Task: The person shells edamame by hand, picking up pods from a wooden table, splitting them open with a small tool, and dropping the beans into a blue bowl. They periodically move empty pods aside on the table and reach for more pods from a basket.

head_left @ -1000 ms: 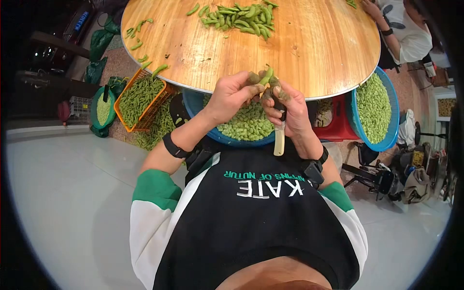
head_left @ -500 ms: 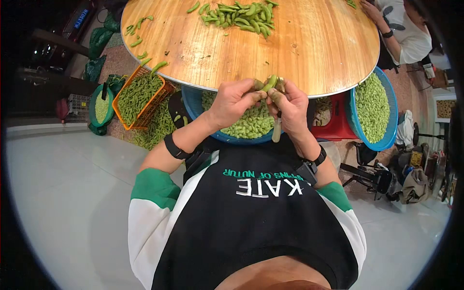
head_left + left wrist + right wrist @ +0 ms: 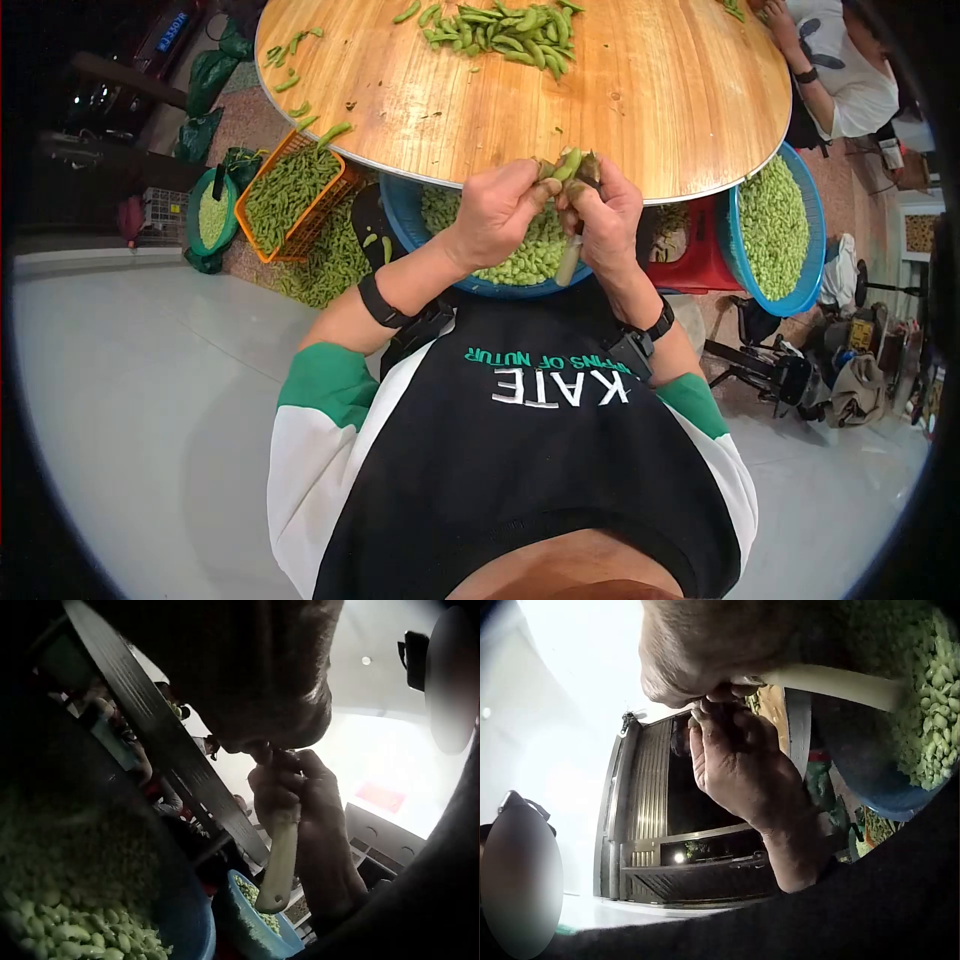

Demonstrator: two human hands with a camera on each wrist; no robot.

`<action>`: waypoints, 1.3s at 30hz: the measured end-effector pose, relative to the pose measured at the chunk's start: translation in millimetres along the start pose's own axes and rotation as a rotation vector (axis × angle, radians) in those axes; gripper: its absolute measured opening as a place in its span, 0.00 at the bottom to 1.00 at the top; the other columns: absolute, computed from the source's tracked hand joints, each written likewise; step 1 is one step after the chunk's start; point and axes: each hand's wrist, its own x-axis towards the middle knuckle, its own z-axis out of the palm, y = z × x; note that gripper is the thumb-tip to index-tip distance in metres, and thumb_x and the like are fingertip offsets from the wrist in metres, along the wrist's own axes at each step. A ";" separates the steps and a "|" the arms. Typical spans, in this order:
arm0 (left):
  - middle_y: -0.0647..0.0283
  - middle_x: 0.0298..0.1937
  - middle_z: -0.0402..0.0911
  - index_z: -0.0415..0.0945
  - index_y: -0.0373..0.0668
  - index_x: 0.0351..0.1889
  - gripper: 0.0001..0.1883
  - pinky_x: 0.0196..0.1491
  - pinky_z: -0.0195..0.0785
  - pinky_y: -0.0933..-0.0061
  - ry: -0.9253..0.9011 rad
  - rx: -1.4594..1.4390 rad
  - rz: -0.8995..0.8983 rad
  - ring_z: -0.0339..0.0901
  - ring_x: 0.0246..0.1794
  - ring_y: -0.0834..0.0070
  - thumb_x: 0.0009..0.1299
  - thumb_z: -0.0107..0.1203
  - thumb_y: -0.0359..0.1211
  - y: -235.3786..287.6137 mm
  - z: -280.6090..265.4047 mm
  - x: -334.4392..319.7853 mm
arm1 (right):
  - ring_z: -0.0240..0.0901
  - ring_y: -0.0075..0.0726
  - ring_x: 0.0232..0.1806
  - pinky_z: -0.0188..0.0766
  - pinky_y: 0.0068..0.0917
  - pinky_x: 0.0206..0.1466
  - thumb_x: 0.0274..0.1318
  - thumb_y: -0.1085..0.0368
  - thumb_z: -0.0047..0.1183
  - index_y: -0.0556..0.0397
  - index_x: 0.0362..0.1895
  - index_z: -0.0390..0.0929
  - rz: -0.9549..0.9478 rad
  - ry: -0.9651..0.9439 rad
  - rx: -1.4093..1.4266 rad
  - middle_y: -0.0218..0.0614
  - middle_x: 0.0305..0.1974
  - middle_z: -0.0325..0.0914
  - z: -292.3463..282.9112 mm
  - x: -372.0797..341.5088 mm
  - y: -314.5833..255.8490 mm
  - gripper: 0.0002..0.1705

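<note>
Through the head view I have both hands raised close together, just in front of the bench edge, with a green pod (image 3: 569, 165) between their fingertips. My left hand (image 3: 492, 210) is closed down to a pinch, thumb and fingers on the pod's near end. My right hand (image 3: 608, 218) has its fingers curled round a pale-handled tool (image 3: 568, 262), its handle pointing down out of the grip, and its thumb is up by the pod; the tool's working end is hidden from me. Below the hands sits a blue basin (image 3: 515, 291) of shelled green beans (image 3: 525, 250), partly under the bench (image 3: 440, 110). On the round wooden bench, a pile of pods (image 3: 510, 35) lies toward the far side, and a few loose ones (image 3: 290, 83) are scattered near its left edge. Left of the basin I see an orange basket (image 3: 347, 190) full of pods, with more heaped beside it, then a green basin (image 3: 235, 215). To the right stand something red (image 3: 700, 250) and another blue basin (image 3: 820, 240) of beans. Another person (image 3: 850, 90) is at the bench's far right.
</note>
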 end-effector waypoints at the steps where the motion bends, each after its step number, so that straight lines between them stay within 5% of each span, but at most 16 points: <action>1: 0.63 0.25 0.77 0.76 0.34 0.34 0.05 0.26 0.67 0.77 0.021 -0.163 -0.133 0.74 0.23 0.79 0.70 0.52 0.27 0.8 1.8 0.3 | 0.62 0.16 0.18 0.58 0.15 0.19 0.56 0.73 0.46 0.59 0.40 0.72 0.006 -0.001 0.014 0.28 0.25 0.73 0.8 0.8 -0.9 0.08; 6: 0.68 0.23 0.74 0.75 0.33 0.33 0.09 0.24 0.65 0.80 0.055 -0.487 -0.393 0.71 0.22 0.83 0.72 0.51 0.30 5.6 -1.3 3.1 | 0.62 0.16 0.18 0.58 0.16 0.19 0.56 0.73 0.46 0.58 0.40 0.72 0.028 -0.007 0.022 0.28 0.24 0.73 -3.2 2.8 3.2 0.07; 8: 0.71 0.22 0.73 0.75 0.33 0.33 0.10 0.23 0.62 0.82 -0.059 -0.791 -0.763 0.70 0.22 0.85 0.72 0.50 0.31 2.9 -10.3 6.4 | 0.62 0.16 0.17 0.58 0.16 0.19 0.56 0.73 0.46 0.58 0.40 0.72 0.063 -0.024 -0.016 0.29 0.24 0.73 -5.7 3.1 3.4 0.08; 12: 0.72 0.21 0.72 0.75 0.35 0.33 0.10 0.23 0.60 0.83 -0.099 -0.760 -0.785 0.69 0.21 0.87 0.72 0.50 0.32 -2.0 -6.6 2.6 | 0.60 0.16 0.17 0.56 0.15 0.18 0.56 0.73 0.46 0.58 0.42 0.72 0.080 -0.049 -0.036 0.29 0.25 0.74 -8.4 3.4 1.9 0.09; 15: 0.66 0.20 0.73 0.74 0.35 0.33 0.07 0.24 0.62 0.77 -0.012 -0.436 -0.557 0.71 0.19 0.80 0.70 0.52 0.30 -4.5 -1.3 -2.6 | 0.66 0.18 0.23 0.63 0.17 0.24 0.56 0.73 0.49 0.59 0.45 0.72 0.109 -0.117 0.004 0.31 0.29 0.75 -7.9 5.1 -0.8 0.12; 17: 0.56 0.23 0.74 0.74 0.35 0.34 0.04 0.26 0.64 0.68 0.021 -0.093 -0.289 0.74 0.21 0.66 0.65 0.53 0.26 -4.2 -1.1 -6.7 | 0.70 0.20 0.31 0.68 0.19 0.33 0.55 0.72 0.54 0.59 0.48 0.71 -0.239 0.024 -0.310 0.31 0.32 0.74 -3.4 3.7 5.9 0.15; 20: 0.49 0.26 0.73 0.72 0.34 0.33 0.04 0.29 0.66 0.62 0.029 -0.004 -0.126 0.74 0.26 0.53 0.61 0.53 0.23 8.2 -5.2 -8.4 | 0.69 0.21 0.37 0.69 0.21 0.40 0.53 0.71 0.58 0.59 0.47 0.71 -0.198 -0.052 -0.525 0.30 0.35 0.73 -7.3 2.5 -2.8 0.17; 31: 0.51 0.25 0.73 0.71 0.32 0.33 0.04 0.26 0.64 0.67 -0.055 0.088 0.023 0.73 0.23 0.58 0.62 0.53 0.21 9.3 -8.4 -21.5 | 0.71 0.22 0.33 0.69 0.23 0.38 0.51 0.73 0.51 0.60 0.41 0.72 -0.248 -0.131 -0.540 0.34 0.31 0.75 -11.1 4.9 7.9 0.11; 33: 0.51 0.26 0.73 0.72 0.31 0.34 0.04 0.26 0.65 0.68 -0.070 0.091 0.045 0.73 0.23 0.59 0.62 0.53 0.21 10.9 -8.9 -21.6 | 0.73 0.23 0.32 0.70 0.22 0.37 0.50 0.74 0.48 0.61 0.41 0.71 -0.112 -0.108 -0.490 0.34 0.31 0.76 -9.7 3.1 -0.2 0.11; 36: 0.51 0.26 0.73 0.73 0.31 0.35 0.05 0.27 0.65 0.69 -0.053 -0.022 -0.228 0.73 0.23 0.59 0.61 0.53 0.20 8.4 -17.3 -22.4 | 0.73 0.24 0.29 0.71 0.22 0.34 0.51 0.74 0.47 0.61 0.41 0.71 -0.064 -0.077 -0.449 0.33 0.30 0.76 -13.6 3.0 3.5 0.11; 39: 0.51 0.27 0.73 0.73 0.31 0.36 0.06 0.28 0.66 0.69 0.005 0.145 -0.056 0.73 0.24 0.59 0.60 0.52 0.19 4.3 -24.7 -21.8 | 0.72 0.23 0.27 0.71 0.22 0.31 0.52 0.73 0.50 0.61 0.41 0.70 0.004 -0.159 -0.298 0.32 0.30 0.76 -5.2 -3.9 -8.6 0.10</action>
